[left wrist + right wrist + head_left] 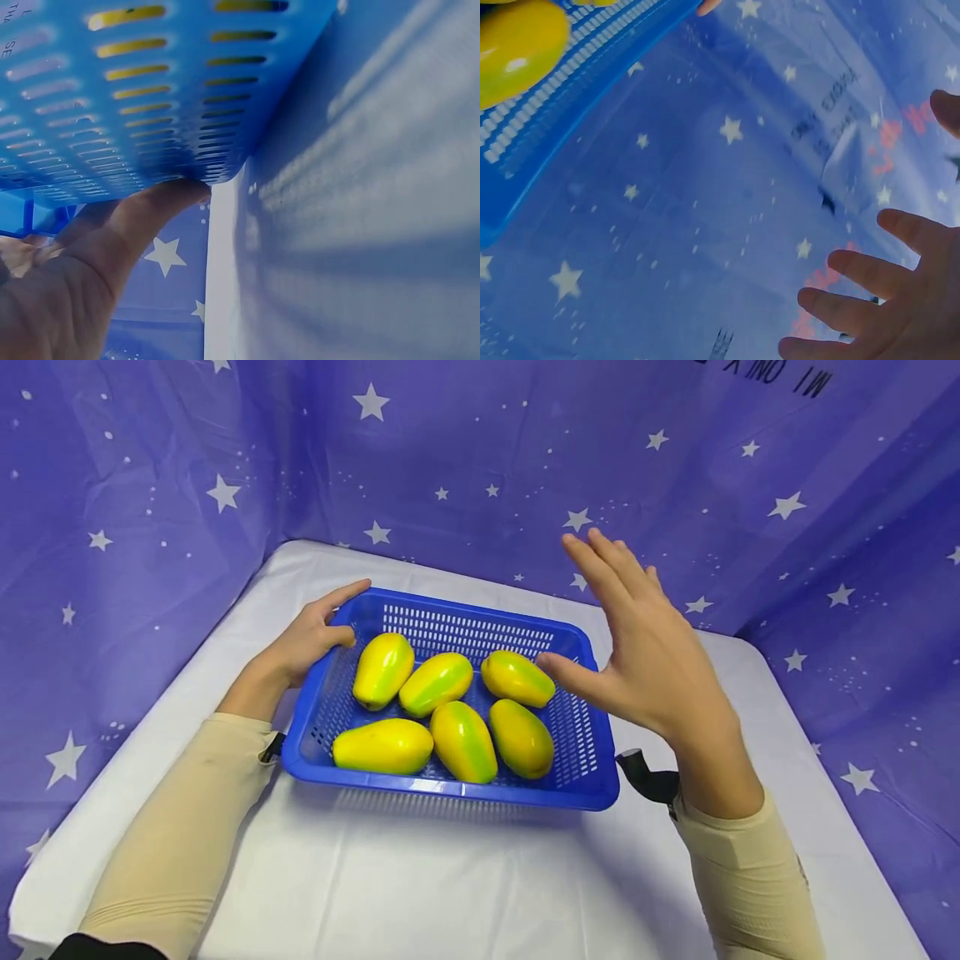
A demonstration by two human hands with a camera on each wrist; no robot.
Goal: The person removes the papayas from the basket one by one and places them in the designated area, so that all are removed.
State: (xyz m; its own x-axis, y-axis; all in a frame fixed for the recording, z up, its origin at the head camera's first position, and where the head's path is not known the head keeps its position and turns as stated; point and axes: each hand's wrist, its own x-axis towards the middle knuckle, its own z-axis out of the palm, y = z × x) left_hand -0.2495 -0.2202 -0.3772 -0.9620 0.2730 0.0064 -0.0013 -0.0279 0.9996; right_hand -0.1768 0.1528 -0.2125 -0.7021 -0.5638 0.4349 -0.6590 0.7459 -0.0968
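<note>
A blue plastic basket [450, 787] with slotted walls holds several glossy yellow-green fruits, papaya-like in shape, such as the one at the front left [383, 747]. My left hand [306, 639] grips the basket's left rim, thumb over the inner side and the other fingers outside. From the left wrist view, the slotted wall [172, 112] fills the upper left, with part of that hand below it. My right hand [645, 643] is raised by the basket's right end, fingers straight and spread, holding nothing. In the right wrist view its fingers [862, 271] stand apart from the basket.
Under the basket spreads a white cloth-covered table [420, 885], with the basket's shadow on it. Purple sheets with white stars [450, 452] hang behind and at both sides. A black wrist mount [647, 778] shows at the right wrist.
</note>
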